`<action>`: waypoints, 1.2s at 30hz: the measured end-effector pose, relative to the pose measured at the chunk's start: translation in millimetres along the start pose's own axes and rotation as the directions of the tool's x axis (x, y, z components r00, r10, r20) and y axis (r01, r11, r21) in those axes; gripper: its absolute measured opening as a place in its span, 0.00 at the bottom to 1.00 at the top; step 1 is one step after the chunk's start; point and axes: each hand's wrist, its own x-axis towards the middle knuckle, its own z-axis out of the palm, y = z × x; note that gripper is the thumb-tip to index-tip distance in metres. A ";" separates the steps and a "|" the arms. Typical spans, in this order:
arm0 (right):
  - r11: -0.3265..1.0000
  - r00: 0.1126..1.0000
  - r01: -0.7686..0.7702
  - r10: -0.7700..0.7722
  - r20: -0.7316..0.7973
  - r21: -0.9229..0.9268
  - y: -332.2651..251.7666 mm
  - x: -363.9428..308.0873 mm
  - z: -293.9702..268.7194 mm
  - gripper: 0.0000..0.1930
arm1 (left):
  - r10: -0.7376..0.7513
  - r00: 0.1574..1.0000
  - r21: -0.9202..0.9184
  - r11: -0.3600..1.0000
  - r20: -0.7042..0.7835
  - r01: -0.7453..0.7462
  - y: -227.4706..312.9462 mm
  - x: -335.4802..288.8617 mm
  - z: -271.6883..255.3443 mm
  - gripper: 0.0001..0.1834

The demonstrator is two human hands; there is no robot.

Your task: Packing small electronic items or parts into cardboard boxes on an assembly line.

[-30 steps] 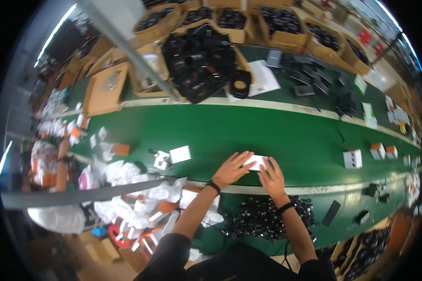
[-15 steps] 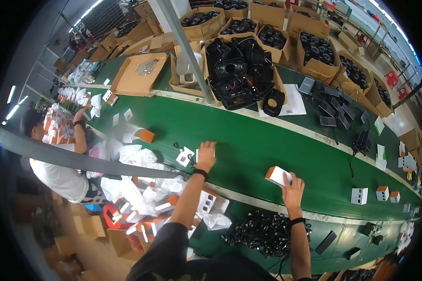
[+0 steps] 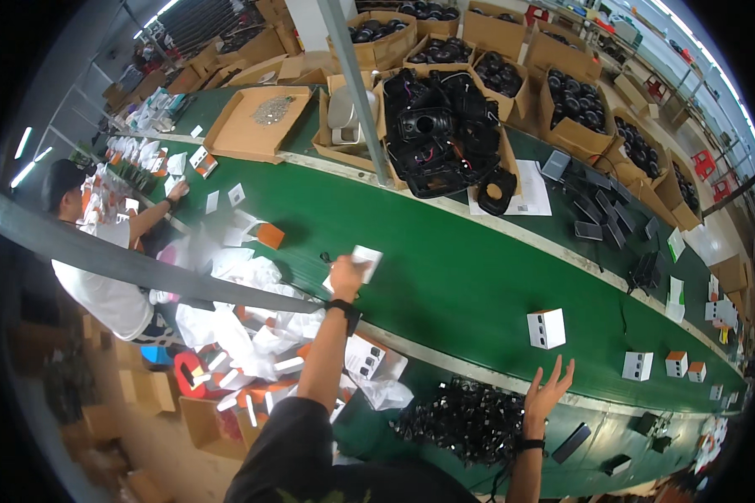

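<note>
My left hand (image 3: pixel 346 277) is closed at the belt's near side, its fingers on the edge of a flat white card (image 3: pixel 367 262). Part of the card is hidden under those fingers. A small black cable piece (image 3: pixel 325 257) lies just left of this hand. My right hand (image 3: pixel 549 389) hovers near the belt's near edge, fingers spread, with nothing in it. Just beyond its fingertips, apart from them, a white and orange box (image 3: pixel 547 329) stands upright on the green conveyor belt (image 3: pixel 453 268).
White bags and boxes (image 3: pixel 256 335) are heaped at the left. A pile of black cables (image 3: pixel 461 419) lies before me. More small boxes (image 3: pixel 637 365) stand on the belt to the right. A metal post (image 3: pixel 356 92) rises beyond it. A co-worker (image 3: pixel 101 277) works at the left.
My right hand has let go of the white and orange box, now standing on the belt, and drawn back open. My left hand has moved slightly left with the white card.
</note>
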 end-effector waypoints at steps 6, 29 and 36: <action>0.992 0.993 -0.118 0.119 -0.013 0.054 0.8 -69.4 -46.9 0.31 | -0.386 0.921 0.216 0.905 0.056 0.366 -39.3 -11.7 -24.9 0.52; 0.978 0.994 -0.056 0.074 -0.082 0.203 -13.4 -106.6 -141.8 0.19 | 0.258 0.964 -0.497 0.829 -0.064 -0.255 27.6 -194.8 -109.8 0.23; 0.961 0.987 0.088 -0.048 -0.156 0.262 15.4 -131.2 -186.8 0.18 | 0.067 0.997 -0.686 0.727 0.030 -0.028 -13.0 -382.3 -195.0 0.16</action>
